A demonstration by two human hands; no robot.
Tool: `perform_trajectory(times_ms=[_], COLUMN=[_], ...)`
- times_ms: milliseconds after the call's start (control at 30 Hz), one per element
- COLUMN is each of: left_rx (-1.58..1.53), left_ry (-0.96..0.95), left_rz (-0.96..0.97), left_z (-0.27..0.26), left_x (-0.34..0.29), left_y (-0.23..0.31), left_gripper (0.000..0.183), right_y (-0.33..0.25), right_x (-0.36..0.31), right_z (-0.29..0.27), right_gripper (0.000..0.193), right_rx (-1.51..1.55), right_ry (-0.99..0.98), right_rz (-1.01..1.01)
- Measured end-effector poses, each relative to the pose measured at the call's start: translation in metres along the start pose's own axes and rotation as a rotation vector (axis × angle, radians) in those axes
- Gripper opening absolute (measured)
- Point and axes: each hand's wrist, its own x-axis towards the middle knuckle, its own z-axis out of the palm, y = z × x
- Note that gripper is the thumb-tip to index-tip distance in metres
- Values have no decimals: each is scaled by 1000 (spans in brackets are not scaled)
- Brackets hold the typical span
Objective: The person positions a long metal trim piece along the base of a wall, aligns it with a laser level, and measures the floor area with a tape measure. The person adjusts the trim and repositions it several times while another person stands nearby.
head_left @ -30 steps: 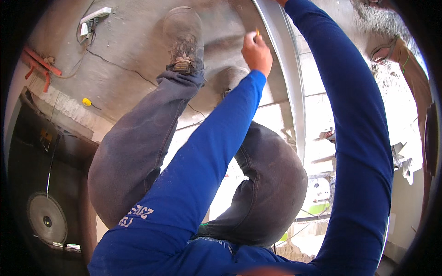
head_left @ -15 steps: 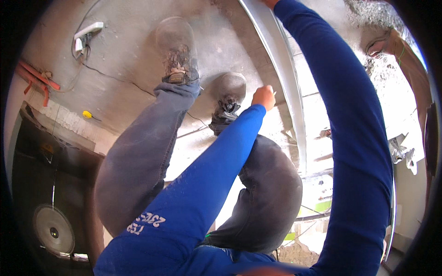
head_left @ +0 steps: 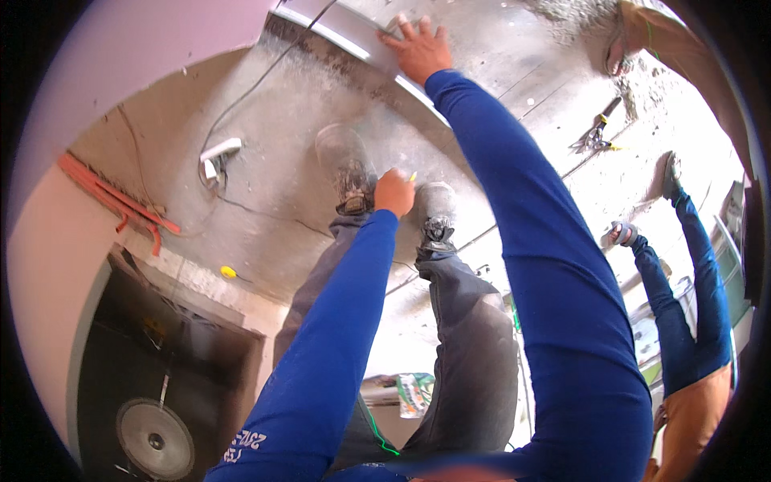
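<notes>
A long, pale grey metal profile [head_left: 341,36] lies across the floor ahead of my shoes, partly covered by my right arm. My right hand [head_left: 423,53] is stretched out over it at the far end of my reach, fingers spread and nothing grasped. Nearer to me, above the floor between my two dusty shoes, my left hand [head_left: 393,193] is closed. A small yellow-tipped thing [head_left: 413,177] sticks out of its fingers; its kind cannot be made out.
A white power strip [head_left: 221,149] with cables lies left of my shoes. Orange-red pipes [head_left: 116,197] and a small yellow object [head_left: 228,272] are farther left. Snips [head_left: 596,135] lie at right, near another person's legs [head_left: 699,273]. A brown-clothed limb [head_left: 683,44] shows at top right.
My view has swung, so the profile now slants across the top. My right hand has come into sight, spread over it. The left hand stays closed, now nearer my left shoe.
</notes>
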Motion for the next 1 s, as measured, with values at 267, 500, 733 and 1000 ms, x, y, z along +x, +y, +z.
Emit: perform_trajectory(times_ms=[267,500,733,1000], left_rx=[-352,-525,525,1293], left_ry=[-232,-364,29,-77], left_rz=[-281,-421,573,696], left_z=[-72,-138,-182,-196], left_x=[-11,16,154,230], left_y=[-29,-24,86,152], left_gripper=[23,20,36,42], right_y=[-5,-11,32,40], right_x=[-59,-231,-309,-297], right_z=[-21,6,88,89], right_gripper=[56,42,44,45], right_rx=[447,1126,1837,2099], right_ry=[131,151,747,878], right_rz=[131,1473,2576,2520])
